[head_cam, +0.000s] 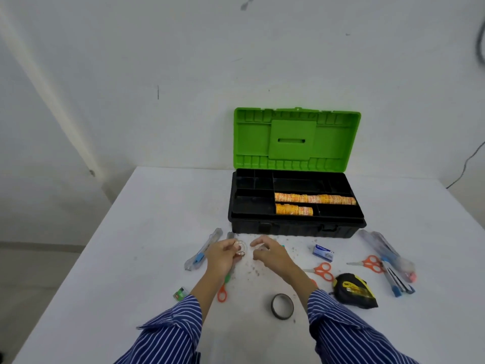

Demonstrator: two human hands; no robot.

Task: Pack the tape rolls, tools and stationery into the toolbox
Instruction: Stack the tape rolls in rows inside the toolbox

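At centre frame, the left hand [221, 254] pinched a clear tape roll [241, 248] above the worktop [147, 232]; the right hand [267, 254] curled around another, mostly hidden. The open toolbox [296, 227] stood behind, holding orange tape rolls [315, 198].

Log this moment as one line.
left hand: holds clear tape roll | right hand: on another, grip unclear | toolbox: open, orange rolls inside

Both forearms are stretched forward in striped sleeves [173, 334], just short of the toolbox [296, 227]. The left hand [223, 254] is held in front of the box's left end, fingers curled round a small clear tape roll [241, 248]. The right hand [267, 254] is kept just beside it, fingers bent inward; whether anything is pinched cannot be told.
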